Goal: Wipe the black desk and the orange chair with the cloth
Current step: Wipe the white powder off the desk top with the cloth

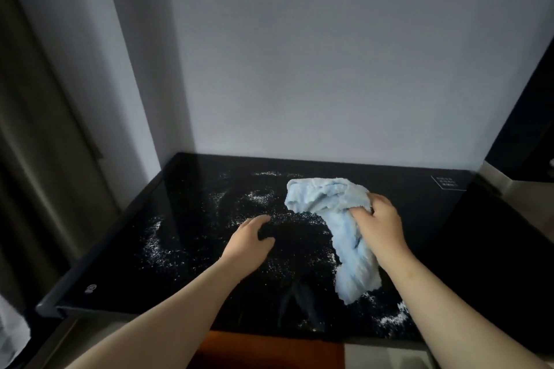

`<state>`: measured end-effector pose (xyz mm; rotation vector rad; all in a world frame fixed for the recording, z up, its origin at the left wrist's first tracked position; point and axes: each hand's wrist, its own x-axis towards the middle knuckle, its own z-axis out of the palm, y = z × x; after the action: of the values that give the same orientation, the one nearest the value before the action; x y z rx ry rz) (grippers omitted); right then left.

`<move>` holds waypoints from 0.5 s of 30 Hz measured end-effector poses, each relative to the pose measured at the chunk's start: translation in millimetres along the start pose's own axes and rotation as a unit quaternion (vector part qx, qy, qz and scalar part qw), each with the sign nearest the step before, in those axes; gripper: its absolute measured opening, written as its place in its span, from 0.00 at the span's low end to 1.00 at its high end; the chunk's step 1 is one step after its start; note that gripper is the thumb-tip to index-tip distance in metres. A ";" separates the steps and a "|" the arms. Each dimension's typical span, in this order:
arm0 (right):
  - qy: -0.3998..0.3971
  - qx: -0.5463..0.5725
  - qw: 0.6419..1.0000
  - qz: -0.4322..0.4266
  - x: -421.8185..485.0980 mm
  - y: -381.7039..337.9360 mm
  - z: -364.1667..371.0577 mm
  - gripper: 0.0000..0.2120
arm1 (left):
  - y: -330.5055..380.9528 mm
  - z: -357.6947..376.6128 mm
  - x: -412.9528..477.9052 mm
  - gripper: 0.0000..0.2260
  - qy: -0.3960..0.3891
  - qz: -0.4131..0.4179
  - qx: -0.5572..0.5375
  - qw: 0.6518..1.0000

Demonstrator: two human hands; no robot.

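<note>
A person's right hand [379,226] clutches a crumpled pale-blue terry cloth [338,225], its grip clenched around the bunched middle while the loose ends trail onto the glossy black counter [186,189]. The left hand [250,238] rests on the surface nearby, grip released, fingers loosely bent and holding nothing. White powdery grit [156,237] lies scattered in swirls across much of the top, suggesting the wiping is only partly done. A sliver of the orange chair [269,350] shows under the near edge, apparently not yet touched by the cloth.
</note>
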<state>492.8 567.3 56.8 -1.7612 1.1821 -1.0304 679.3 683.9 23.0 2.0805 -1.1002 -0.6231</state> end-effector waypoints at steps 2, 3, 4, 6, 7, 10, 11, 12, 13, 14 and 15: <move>-0.063 0.131 0.985 0.090 -10.9 -15.5 6.1 0.06 | 4.2 -3.9 -0.1 0.26 -0.025 -0.034 -0.139 0.989; -0.098 0.155 0.975 0.124 -14.2 -21.6 9.3 0.06 | 6.0 -6.0 0.4 0.27 -0.038 -0.040 -0.212 0.976; -0.135 0.173 0.964 0.147 -17.3 -26.2 11.9 0.07 | 7.6 -9.0 0.7 0.27 -0.054 -0.029 -0.261 0.963; -0.197 0.237 0.933 0.186 -21.1 -29.4 18.7 0.11 | 8.0 -17.6 0.7 0.23 -0.086 -0.001 -0.310 0.947; -0.224 0.277 0.910 0.212 -21.8 -29.0 21.6 0.12 | 6.6 -23.4 1.7 0.21 -0.098 0.001 -0.328 0.940; -0.290 0.364 0.853 0.236 -20.7 -28.9 31.0 0.10 | -0.8 -43.5 2.6 0.20 -0.113 -0.013 -0.375 0.920; -0.284 0.374 0.850 0.239 -19.0 -31.4 35.6 0.09 | -3.5 -49.4 3.1 0.20 -0.108 -0.016 -0.386 0.916; -0.285 0.365 0.854 0.235 -16.2 -31.8 40.6 0.13 | -6.2 -55.1 4.2 0.20 -0.097 -0.019 -0.392 0.915; -0.292 0.344 0.861 0.235 -12.2 -30.5 47.6 0.17 | -8.7 -60.6 4.5 0.21 -0.086 -0.022 -0.396 0.914; -0.300 0.324 0.867 0.231 -9.5 -29.8 55.1 0.16 | -11.0 -66.4 3.1 0.23 -0.071 -0.026 -0.398 0.914; -0.301 0.313 0.871 0.229 -9.1 -30.4 61.9 0.14 | -13.0 -73.0 1.9 0.24 -0.055 -0.026 -0.397 0.916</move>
<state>557.1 593.9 58.7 -1.0753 0.6920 -0.4356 736.5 713.2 60.0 1.3744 -0.6723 -1.0210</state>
